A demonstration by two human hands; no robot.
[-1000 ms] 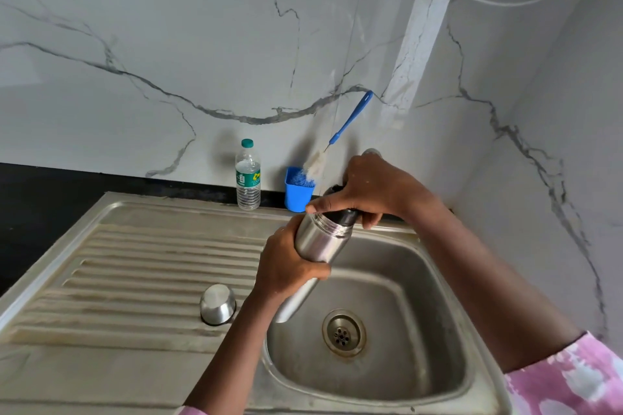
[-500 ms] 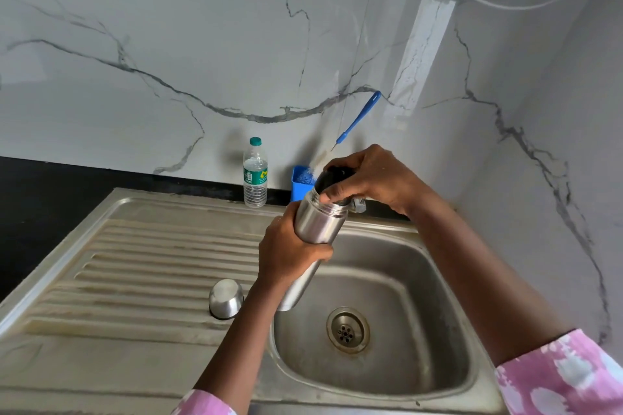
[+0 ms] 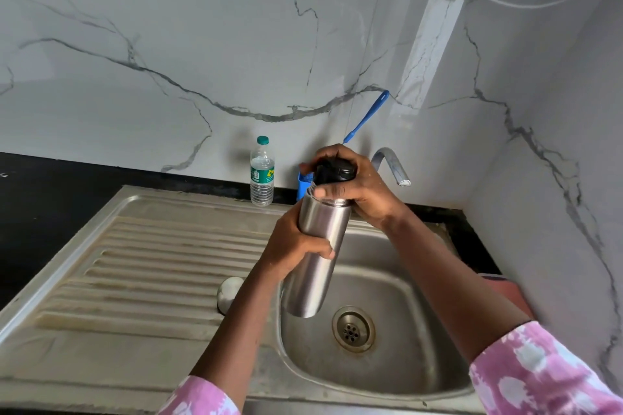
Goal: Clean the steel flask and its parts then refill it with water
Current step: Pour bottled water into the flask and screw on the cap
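The steel flask (image 3: pixel 318 256) is held nearly upright over the left side of the sink basin (image 3: pixel 404 330). My left hand (image 3: pixel 296 246) grips its body around the middle. My right hand (image 3: pixel 354 185) is curled round the black stopper (image 3: pixel 335 172) at the flask's mouth. The flask's steel cup (image 3: pixel 229 293) stands upside down on the drainboard (image 3: pixel 135 273), partly hidden behind my left forearm.
A small water bottle (image 3: pixel 262 172) stands at the back wall. Beside it a blue holder (image 3: pixel 302 184) carries a blue-handled bottle brush (image 3: pixel 367 116). The tap spout (image 3: pixel 392 165) curves out behind my right hand. A pink object (image 3: pixel 505 293) lies on the counter at right.
The flask has been raised and tipped more upright. My right hand has turned on the black stopper, which now shows more above my fingers.
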